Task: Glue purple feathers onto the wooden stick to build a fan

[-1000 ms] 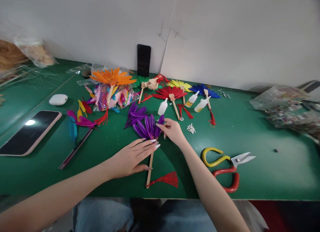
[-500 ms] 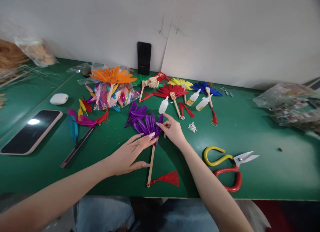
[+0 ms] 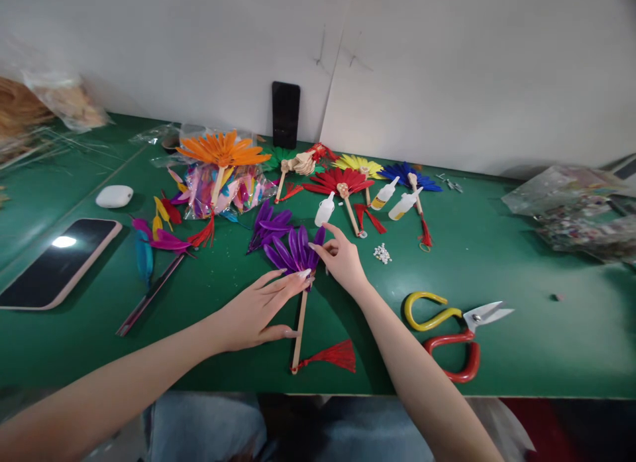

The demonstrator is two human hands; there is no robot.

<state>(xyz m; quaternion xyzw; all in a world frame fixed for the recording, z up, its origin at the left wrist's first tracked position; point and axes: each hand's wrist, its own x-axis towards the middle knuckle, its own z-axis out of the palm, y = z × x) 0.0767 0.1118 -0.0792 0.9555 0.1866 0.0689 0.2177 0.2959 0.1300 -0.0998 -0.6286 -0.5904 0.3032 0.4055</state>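
A purple feather fan [image 3: 293, 250] lies in front of me, its wooden handle [image 3: 300, 323] pointing toward me with a red tassel [image 3: 330, 357] at the end. My left hand [image 3: 261, 309] rests with stretched fingers over the base of the feathers, its thumb beside the handle; the fingers hide that base. Between thumb and index finger, my right hand [image 3: 342, 260] pinches the rightmost purple feather. Loose purple feathers [image 3: 268, 223] lie just behind the fan. Small white beads [image 3: 382, 253] sit in a pile to the right of my right hand.
Scissors [image 3: 470, 323] lie at right. Glue bottles [image 3: 325, 210] and red [image 3: 338, 182], orange [image 3: 223, 149] and blue fans [image 3: 410, 177] are behind. At left are a phone [image 3: 59, 263], a white case [image 3: 114, 197] and tweezers [image 3: 152, 295]. A plastic bag [image 3: 586, 217] sits far right.
Almost nothing differs. The left hand's fingertips have shifted very slightly at the feather base; the right hand keeps its pinch in the same place.
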